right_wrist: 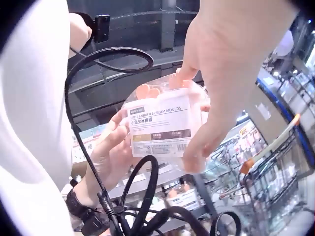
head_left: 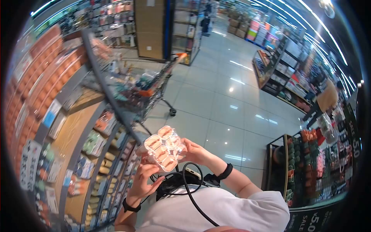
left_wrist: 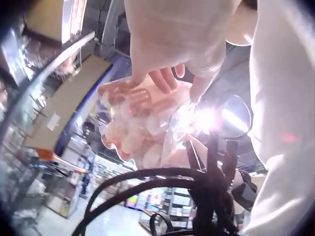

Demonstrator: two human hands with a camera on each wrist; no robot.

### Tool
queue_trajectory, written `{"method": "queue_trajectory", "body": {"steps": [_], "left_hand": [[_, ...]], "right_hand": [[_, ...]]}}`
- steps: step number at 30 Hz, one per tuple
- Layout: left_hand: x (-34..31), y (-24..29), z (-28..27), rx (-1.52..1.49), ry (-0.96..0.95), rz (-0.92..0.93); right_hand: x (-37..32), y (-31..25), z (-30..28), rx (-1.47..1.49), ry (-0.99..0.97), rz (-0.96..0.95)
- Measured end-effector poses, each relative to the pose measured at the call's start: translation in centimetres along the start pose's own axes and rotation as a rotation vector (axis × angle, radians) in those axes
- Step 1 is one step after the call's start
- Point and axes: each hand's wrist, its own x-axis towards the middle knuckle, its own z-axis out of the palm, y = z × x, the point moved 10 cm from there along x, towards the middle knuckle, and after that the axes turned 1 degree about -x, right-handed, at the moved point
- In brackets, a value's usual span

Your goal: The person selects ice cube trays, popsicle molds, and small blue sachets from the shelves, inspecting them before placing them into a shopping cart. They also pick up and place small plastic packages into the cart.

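Note:
A clear package of pinkish, white-edged moulds (head_left: 164, 149) is held in front of the body, its cup-like ends upward in the head view. My right hand (head_left: 197, 152) grips its right side; in the right wrist view that hand (right_wrist: 216, 73) pinches the edge of the package beside a white label (right_wrist: 160, 123) reading "Little Rabbit Ice-Cream Moulds". My left hand (head_left: 142, 181) is at the near left side, and in the left wrist view its curled fingers (left_wrist: 165, 78) lie against the wrapped moulds (left_wrist: 138, 118). Glare hides part of the contact there.
Shelves of packaged goods (head_left: 87, 135) stand at left, beside a loaded shopping cart (head_left: 154, 87). Black cables (head_left: 191, 193) loop before the white shirt. Display racks (head_left: 286, 158) and a person (head_left: 326, 96) are at right, beyond the tiled floor (head_left: 216, 104).

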Motion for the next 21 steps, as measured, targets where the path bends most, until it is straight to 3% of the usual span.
{"method": "queue_trajectory", "body": {"steps": [2, 5, 9, 10, 13, 16, 21], "left_hand": [[3.5, 0.4, 3.5, -0.021, 0.042, 0.125], [7.6, -2.4, 7.1, -0.188, 0.145, 0.061], [13.8, -4.5, 10.0, -0.176, -0.032, -0.072], [14.6, -5.2, 11.3, -0.044, -0.139, -0.018], [16.7, -7.5, 12.7, 0.074, -0.180, 0.036], [18.6, -11.0, 13.0, 0.098, -0.166, 0.026], [24.6, -16.1, 11.2, 0.242, -0.143, 0.014]], "right_hand": [[-3.1, -3.7, -2.0, -0.061, 0.106, -0.077], [-5.9, -6.7, -5.1, -0.234, 0.235, -0.176], [-6.4, -10.2, -8.2, -0.324, 0.327, -0.263], [-6.0, -11.0, -9.1, -0.364, 0.336, -0.272], [-4.3, -14.5, -10.0, -0.617, 0.314, -0.397], [-1.7, -17.6, -10.7, -0.884, 0.333, -0.402], [5.5, -20.9, -13.8, -0.958, 0.233, -0.544]]}}
